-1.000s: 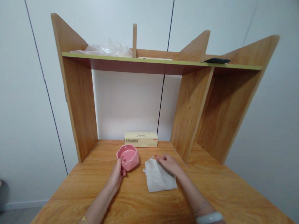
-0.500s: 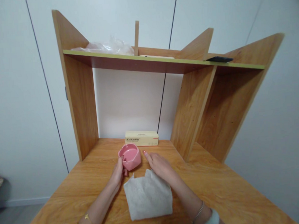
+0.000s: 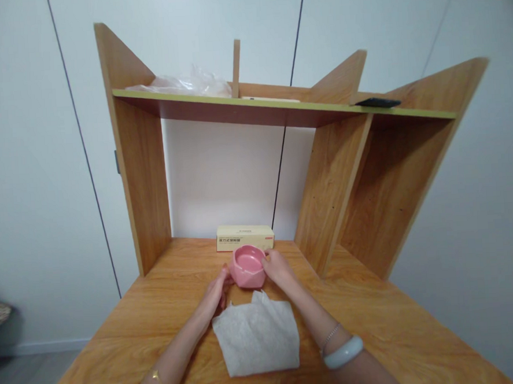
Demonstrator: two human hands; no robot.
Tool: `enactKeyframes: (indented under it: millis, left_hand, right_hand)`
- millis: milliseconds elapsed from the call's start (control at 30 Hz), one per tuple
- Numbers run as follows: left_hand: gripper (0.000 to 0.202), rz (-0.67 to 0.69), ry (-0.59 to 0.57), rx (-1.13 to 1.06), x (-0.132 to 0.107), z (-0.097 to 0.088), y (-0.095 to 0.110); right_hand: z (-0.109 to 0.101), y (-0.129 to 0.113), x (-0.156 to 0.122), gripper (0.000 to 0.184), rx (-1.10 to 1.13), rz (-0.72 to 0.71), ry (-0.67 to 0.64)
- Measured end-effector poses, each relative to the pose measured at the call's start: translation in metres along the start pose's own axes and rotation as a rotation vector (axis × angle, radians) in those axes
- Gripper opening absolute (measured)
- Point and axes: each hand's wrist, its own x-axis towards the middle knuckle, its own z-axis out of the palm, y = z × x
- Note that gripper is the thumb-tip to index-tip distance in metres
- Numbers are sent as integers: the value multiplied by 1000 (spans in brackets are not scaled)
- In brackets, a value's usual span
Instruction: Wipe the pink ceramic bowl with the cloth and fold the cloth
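A small pink ceramic bowl (image 3: 247, 265) is held between both hands above the wooden desk (image 3: 378, 335). My left hand (image 3: 219, 287) grips its left side with curled fingers. My right hand (image 3: 277, 268) grips its right rim. A white cloth (image 3: 259, 341) lies spread flat on the desk just in front of the bowl, between my forearms.
A long cream box (image 3: 244, 238) lies at the back of the desk by the wall. A wooden shelf unit (image 3: 138, 187) stands on the desk, with crumpled clear plastic (image 3: 184, 83) and a flat black object (image 3: 377, 102) on its top shelf. White wall panels stand behind.
My right hand has left the cloth, which slid toward me and lies flat, and has taken the bowl's right side. The bowl has moved right, over the cloth's far edge.
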Motion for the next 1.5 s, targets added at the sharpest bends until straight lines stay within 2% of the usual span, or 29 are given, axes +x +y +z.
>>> enactKeyframes:
  millis: [233, 367, 467, 633, 800, 900, 1000, 1100, 1200, 1300, 1500]
  left_hand:
    - [37, 37, -46, 82, -2, 1, -2]
    - [34, 53, -60, 104, -1, 0, -3]
    - [34, 60, -74, 123, -2, 0, -3]
    - [34, 65, -106, 153, 0, -2, -4]
    - [30, 50, -152, 193, 5, -2, -8]
    - [27, 45, -194, 226, 3, -2, -8]
    - [24, 59, -239, 268, -3, -4, -3]
    - [25, 75, -278, 325, -9, -6, 4]
    - [26, 77, -319, 394, -12, -8, 9]
    - [26, 96, -353, 452, -13, -8, 13]
    - [18, 177, -327, 550, -14, -9, 18]
  right_hand:
    - [-33, 67, 15, 26, -103, 193, 20]
    - [-36, 95, 10, 26, -151, 273, 5]
    - [-31, 104, 7, 25, -157, 306, -24]
    - [-32, 102, 3, 25, -175, 319, -16]
    - [-36, 82, -23, 36, -247, 303, 52]
    - [-27, 70, -42, 30, -246, 195, 3]
    - [-8, 64, -53, 25, -176, 118, -68]
    - [9, 63, -54, 17, -92, 64, -98]
    - [17, 67, -54, 13, -18, 28, -105]
    - [16, 72, -57, 12, 43, -6, -106]
    - [11, 78, -60, 12, 201, -144, -97]
